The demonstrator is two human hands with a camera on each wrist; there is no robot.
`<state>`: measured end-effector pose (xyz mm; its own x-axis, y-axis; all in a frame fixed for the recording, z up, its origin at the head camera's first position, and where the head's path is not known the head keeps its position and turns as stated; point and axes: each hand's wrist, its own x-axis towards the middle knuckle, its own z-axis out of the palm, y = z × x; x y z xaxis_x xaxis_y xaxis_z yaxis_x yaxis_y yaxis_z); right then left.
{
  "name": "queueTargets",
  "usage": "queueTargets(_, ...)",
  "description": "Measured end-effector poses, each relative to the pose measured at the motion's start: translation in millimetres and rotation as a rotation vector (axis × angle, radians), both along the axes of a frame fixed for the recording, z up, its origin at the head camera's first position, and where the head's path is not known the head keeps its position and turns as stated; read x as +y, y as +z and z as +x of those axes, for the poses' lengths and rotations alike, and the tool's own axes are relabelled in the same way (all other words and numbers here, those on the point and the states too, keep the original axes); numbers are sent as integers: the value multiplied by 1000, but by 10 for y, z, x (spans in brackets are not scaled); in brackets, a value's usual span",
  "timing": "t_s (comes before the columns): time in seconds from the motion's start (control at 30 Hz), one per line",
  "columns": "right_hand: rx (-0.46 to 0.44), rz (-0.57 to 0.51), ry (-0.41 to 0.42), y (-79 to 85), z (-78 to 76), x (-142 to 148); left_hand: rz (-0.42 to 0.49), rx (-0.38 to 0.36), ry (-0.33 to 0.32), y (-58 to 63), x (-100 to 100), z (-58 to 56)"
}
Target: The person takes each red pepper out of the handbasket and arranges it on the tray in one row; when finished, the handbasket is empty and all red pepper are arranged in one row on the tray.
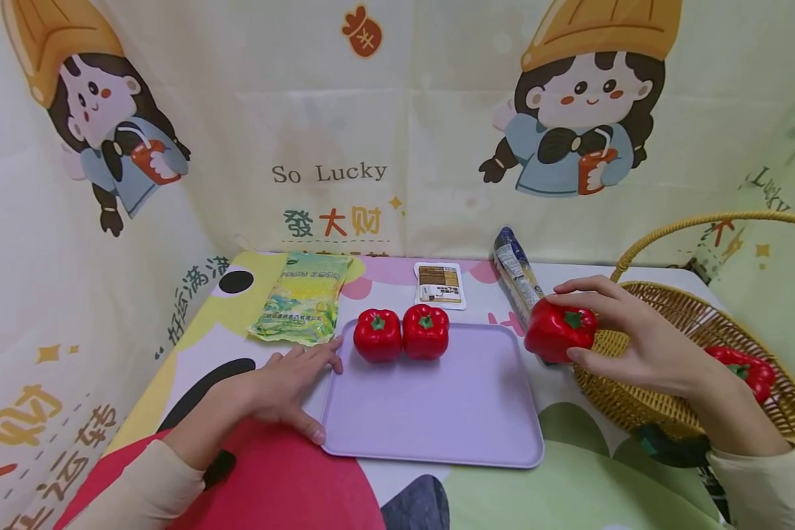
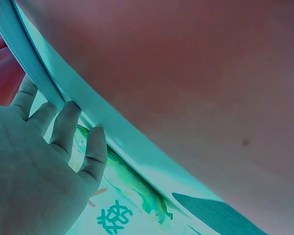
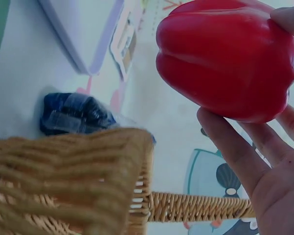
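Observation:
My right hand (image 1: 626,335) holds a red bell pepper (image 1: 559,329) in the air between the lilac tray (image 1: 430,419) and the wicker basket (image 1: 609,361). In the right wrist view the thumb and fingers (image 3: 230,142) grip this pepper (image 3: 225,58) around its sides. Two more red bell peppers stand side by side at the tray's back left, a left one (image 1: 377,336) and a right one (image 1: 426,332). My left hand (image 1: 281,386) rests against the tray's left edge, thumb at the front corner and fingers spread toward the back. Another red pepper (image 1: 745,372) lies in the basket, partly behind my right forearm.
A green-yellow packet (image 1: 305,298) lies behind my left hand. Behind the tray is a small white-and-brown packet (image 1: 440,285). A long blue-tipped package (image 1: 517,272) reaches from the back toward the held pepper. The basket's tall handle (image 1: 709,219) arches up at the right.

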<state>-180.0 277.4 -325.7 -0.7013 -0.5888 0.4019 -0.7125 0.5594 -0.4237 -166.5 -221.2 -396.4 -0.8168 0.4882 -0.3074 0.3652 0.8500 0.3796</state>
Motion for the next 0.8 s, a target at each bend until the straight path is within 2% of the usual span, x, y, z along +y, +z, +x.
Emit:
queueTargets(0.23, -57, -25, 22, -62, -46, -90, 0, 0, 0, -14, -6, -2)
queueTargets(0.43, -100, -14, 10, -141, -70, -170, 5, 4, -13, -8, -10, -13)
queueTargets(0.8, -177, 21, 11, -234, -172, -322, -8, -7, 18, -23, 2, -1)
